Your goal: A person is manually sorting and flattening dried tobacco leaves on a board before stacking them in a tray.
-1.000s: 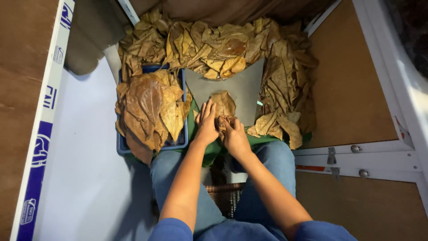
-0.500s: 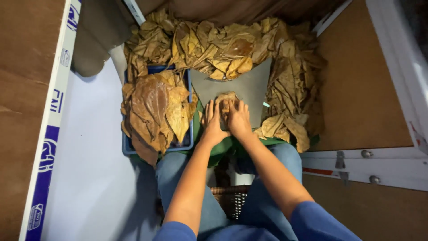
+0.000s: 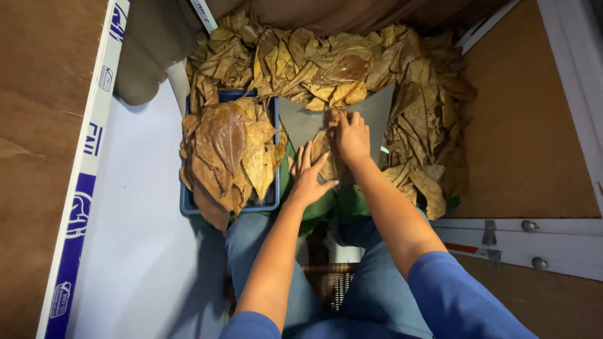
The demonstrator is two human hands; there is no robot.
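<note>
Head view: I see both hands pressing one dry brown leaf (image 3: 326,154) flat on the grey board (image 3: 298,122), which I take as landmark. The left hand (image 3: 309,179) lies at the board's near edge, fingers released and spread, palm on the leaf's lower part. The right hand (image 3: 352,135) covers the leaf's upper part mid-board, fingers extended flat, grasping nothing. The blue tray (image 3: 274,157) of stacked leaves sits left of the board; a loose leaf heap (image 3: 326,59) rings its far and right sides. Risk, in my judgement: the brittle leaf may crack under hard pressing, or heap leaves may slide onto the board
</note>
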